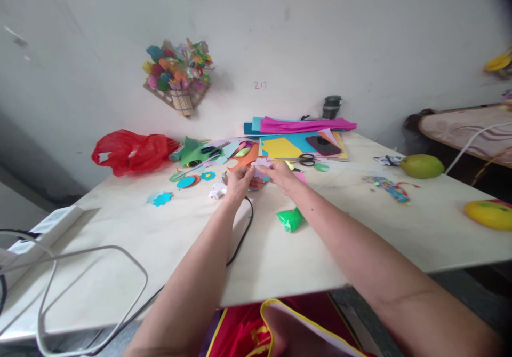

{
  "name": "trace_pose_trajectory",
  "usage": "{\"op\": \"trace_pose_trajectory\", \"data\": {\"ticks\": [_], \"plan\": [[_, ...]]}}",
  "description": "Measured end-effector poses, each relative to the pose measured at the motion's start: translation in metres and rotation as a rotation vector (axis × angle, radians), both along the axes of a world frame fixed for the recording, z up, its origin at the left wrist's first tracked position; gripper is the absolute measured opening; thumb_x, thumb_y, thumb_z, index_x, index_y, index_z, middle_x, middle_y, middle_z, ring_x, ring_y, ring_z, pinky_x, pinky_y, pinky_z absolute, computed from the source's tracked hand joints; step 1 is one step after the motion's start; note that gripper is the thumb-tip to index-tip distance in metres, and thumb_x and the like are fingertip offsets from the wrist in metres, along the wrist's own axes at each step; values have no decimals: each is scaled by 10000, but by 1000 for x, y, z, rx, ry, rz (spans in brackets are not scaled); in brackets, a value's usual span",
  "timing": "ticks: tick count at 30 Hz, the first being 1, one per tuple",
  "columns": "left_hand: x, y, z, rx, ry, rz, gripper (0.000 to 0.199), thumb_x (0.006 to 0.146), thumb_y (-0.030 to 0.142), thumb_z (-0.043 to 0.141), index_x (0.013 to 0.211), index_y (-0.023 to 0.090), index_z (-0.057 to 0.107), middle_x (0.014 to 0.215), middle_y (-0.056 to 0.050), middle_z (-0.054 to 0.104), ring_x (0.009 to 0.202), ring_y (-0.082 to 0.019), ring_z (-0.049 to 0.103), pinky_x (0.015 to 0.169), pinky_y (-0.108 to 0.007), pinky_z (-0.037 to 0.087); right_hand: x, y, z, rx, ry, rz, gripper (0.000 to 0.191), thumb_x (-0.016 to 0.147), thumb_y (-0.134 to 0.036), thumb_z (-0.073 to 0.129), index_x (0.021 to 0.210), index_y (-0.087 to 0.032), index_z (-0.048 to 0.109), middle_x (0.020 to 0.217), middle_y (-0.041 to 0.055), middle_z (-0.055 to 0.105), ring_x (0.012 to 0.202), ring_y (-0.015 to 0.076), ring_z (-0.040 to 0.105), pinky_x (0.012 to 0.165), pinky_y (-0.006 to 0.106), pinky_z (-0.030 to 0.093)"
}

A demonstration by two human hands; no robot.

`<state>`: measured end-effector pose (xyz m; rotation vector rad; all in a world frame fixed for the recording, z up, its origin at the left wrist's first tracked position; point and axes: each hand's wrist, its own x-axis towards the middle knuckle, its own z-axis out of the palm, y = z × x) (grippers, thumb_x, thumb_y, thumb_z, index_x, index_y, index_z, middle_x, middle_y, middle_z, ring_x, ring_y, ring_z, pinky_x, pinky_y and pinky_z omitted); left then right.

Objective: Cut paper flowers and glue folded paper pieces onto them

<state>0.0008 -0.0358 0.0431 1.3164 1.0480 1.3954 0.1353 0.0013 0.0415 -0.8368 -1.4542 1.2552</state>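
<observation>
A pale lilac paper flower (262, 165) is held up between both hands over the middle of the table. My left hand (240, 182) pinches its left edge, and my right hand (281, 174) grips its right side. Just left of my left hand lies a white tool (217, 190) that looks like a glue gun, partly hidden; a black cord (248, 223) runs near it. Blue paper flowers (162, 199) and an orange-and-blue stack of paper discs (187, 181) lie further left. A green plastic packet (289, 220) sits below my right forearm.
Black-handled scissors (307, 159) lie by coloured sheets (280, 148) at the back. A red plastic bag (134, 151) stands back left, and a power strip (48, 231) with looping cables is at the left edge. Mangoes (422, 166) lie on the right.
</observation>
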Motion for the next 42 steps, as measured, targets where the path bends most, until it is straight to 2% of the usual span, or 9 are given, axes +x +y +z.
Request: {"op": "trace_pose_trajectory", "data": {"ticks": [5, 13, 19, 26, 33, 37, 42], "plan": [[0, 1, 1, 4, 18, 25, 474, 640, 605, 679, 640, 158, 520, 540, -41, 649, 497, -169, 642, 516, -277, 540, 0, 2, -1, 23, 0, 16, 389, 568, -490, 724, 677, -130, 623, 598, -18, 529, 555, 93, 446, 527, 238, 339], [-1, 4, 0, 14, -9, 112, 458, 624, 583, 697, 625, 178, 483, 528, -14, 633, 480, -182, 647, 484, -283, 537, 3, 0, 2, 24, -9, 40, 413, 606, -531, 691, 643, -129, 604, 601, -12, 514, 514, 67, 374, 490, 233, 287], [-3, 3, 1, 13, -2, 87, 461, 628, 587, 691, 653, 167, 506, 543, -25, 638, 485, -182, 646, 489, -287, 537, 3, 6, -2, 46, -75, -29, 412, 587, -529, 705, 591, -145, 555, 543, -45, 438, 490, 57, 311, 479, 229, 234], [-5, 6, 0, 26, 9, 112, 471, 593, 588, 715, 635, 177, 490, 473, 3, 590, 455, -173, 629, 447, -254, 499, 5, 3, 0, 55, -25, 28, 436, 648, -581, 654, 620, -158, 554, 560, -39, 426, 496, 72, 326, 462, 240, 220], [-3, -1, 6, 16, 12, 126, 486, 604, 608, 701, 625, 172, 488, 480, 9, 585, 457, -166, 626, 461, -254, 510, 4, 2, 1, 74, -55, -48, 451, 597, -578, 698, 578, -168, 510, 510, -70, 334, 487, 61, 246, 476, 242, 184], [-4, 1, 3, 29, 1, 121, 491, 548, 573, 756, 651, 166, 502, 494, 18, 585, 443, -155, 611, 454, -252, 509, 3, -3, 3, 68, -66, -32, 469, 597, -605, 687, 581, -167, 519, 514, -60, 360, 496, 69, 281, 479, 245, 206], [-4, 2, 1, 44, -65, 116, 490, 540, 557, 768, 697, 160, 529, 558, 11, 614, 446, -135, 604, 466, -240, 501, 2, -4, 6, 45, -33, -20, 455, 598, -591, 675, 592, -157, 540, 579, -22, 482, 528, 79, 365, 483, 241, 263]]}}
